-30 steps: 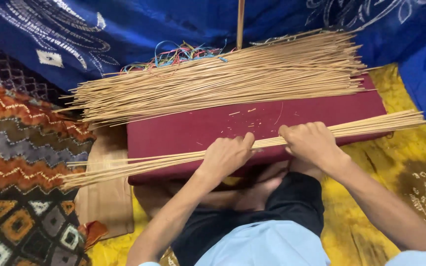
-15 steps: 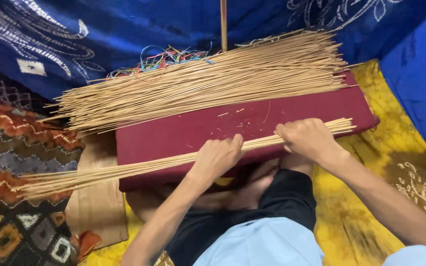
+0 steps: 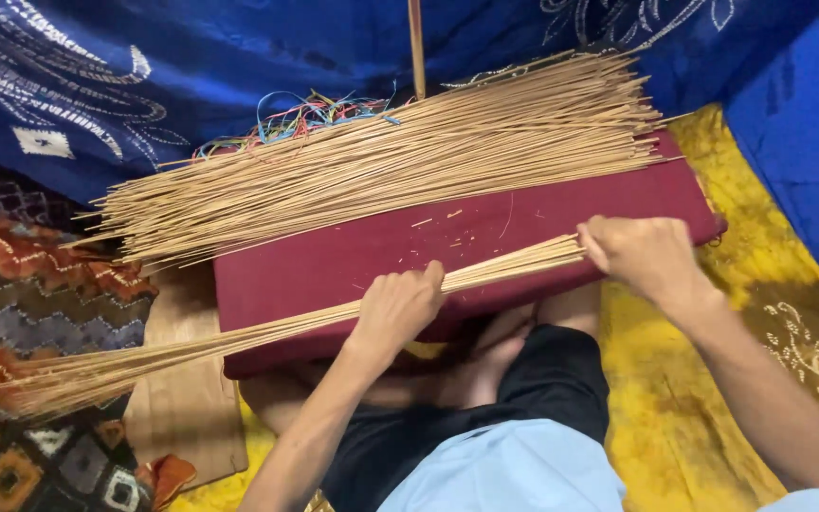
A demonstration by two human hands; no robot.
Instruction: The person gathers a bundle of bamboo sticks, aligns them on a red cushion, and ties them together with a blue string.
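I watched the left hand [image 3: 398, 308] close around the middle of a thin bundle of sticks [image 3: 267, 332] lying across the near edge of the maroon board [image 3: 353, 256], steadying it. The right hand [image 3: 642, 256] cupped shut over the bundle's end, squaring the tips. The big stick pile [image 3: 391, 156] lay along the far edge. No labels or packages seen; coloured threads [image 3: 305, 114] beyond.

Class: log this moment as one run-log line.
left hand: grips stick bundle | right hand: at bundle's end | bundle: across maroon board | loose sticks: behind
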